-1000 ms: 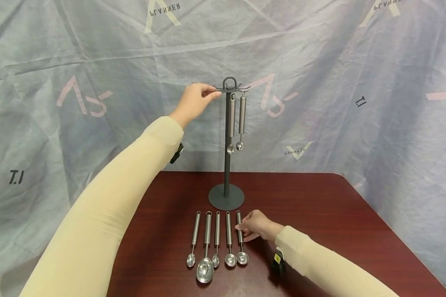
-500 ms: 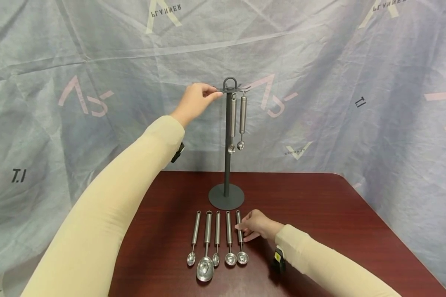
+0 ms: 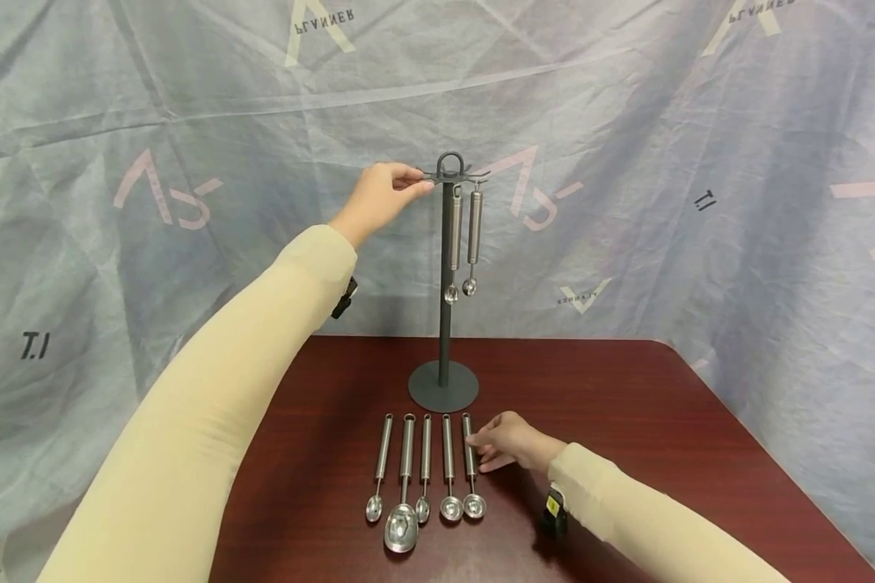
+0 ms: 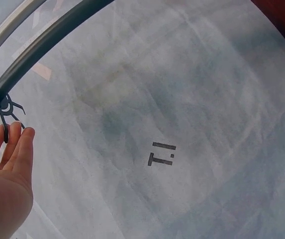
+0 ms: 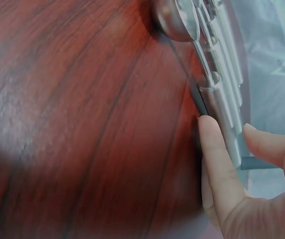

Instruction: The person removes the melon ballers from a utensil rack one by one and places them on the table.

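In the head view a dark grey hook stand (image 3: pixel 444 324) stands on the table, two small scoops (image 3: pixel 475 231) hanging from its hooks. My left hand (image 3: pixel 381 194) pinches a hook (image 4: pixel 5 130) on the stand's left side between thumb and fingers. In front of the base lies a row of metal scoops, among them a large oval scoop (image 3: pixel 402 526). At its right end is a round-bowled melon baller (image 3: pixel 474 506). My right hand (image 3: pixel 510 441) is beside its handle (image 5: pixel 221 104), fingers along one side and thumb across the other, with the baller lying on the table.
The reddish-brown table (image 3: pixel 591 389) stretches to the right and behind the stand. A grey printed cloth (image 3: pixel 627 202) hangs behind it. Another round-bowled scoop (image 3: pixel 451 508) lies close to the left of the end one.
My right hand has shifted slightly to the right, its fingertips moving across the end melon baller's handle. My left hand keeps its place on the stand, and the scoops lie as before.
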`<state>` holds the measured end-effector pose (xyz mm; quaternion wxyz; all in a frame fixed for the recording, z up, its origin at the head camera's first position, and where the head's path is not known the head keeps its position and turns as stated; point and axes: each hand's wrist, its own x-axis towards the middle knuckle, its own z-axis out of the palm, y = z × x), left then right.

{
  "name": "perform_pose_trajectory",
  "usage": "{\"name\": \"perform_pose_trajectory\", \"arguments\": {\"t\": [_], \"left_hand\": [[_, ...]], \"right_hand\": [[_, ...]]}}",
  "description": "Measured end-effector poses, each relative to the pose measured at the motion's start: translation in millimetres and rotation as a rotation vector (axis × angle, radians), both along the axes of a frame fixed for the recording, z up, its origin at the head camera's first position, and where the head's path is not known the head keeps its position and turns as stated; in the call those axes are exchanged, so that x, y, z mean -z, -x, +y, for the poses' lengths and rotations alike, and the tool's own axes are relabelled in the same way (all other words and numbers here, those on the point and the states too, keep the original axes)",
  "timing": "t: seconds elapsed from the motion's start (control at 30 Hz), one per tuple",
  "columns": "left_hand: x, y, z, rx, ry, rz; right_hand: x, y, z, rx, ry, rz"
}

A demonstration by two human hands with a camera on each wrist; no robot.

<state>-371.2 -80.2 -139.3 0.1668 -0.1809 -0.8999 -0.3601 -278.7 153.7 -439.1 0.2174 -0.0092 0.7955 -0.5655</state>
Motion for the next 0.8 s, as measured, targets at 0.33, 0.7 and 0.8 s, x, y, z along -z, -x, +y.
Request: {"name": "perform_pose_trajectory", "arguments": {"t": [0.33, 0.7, 0.8], "left_hand": [[1.9, 0.6, 1.0, 0.028, -0.036, 0.008], [3.1, 1.9, 0.7, 0.046, -0.032, 0.012], [4.6, 1.5, 0.5, 0.042, -0.031, 0.011]], "right_hand": [[-10.9, 8.8, 11.7, -0.103, 0.066, 0.023], [-42.3, 18.5, 11.8, -0.115, 0.133, 0.03], [-53.4, 21.2, 12.6, -0.099, 0.144, 0.035]]}}
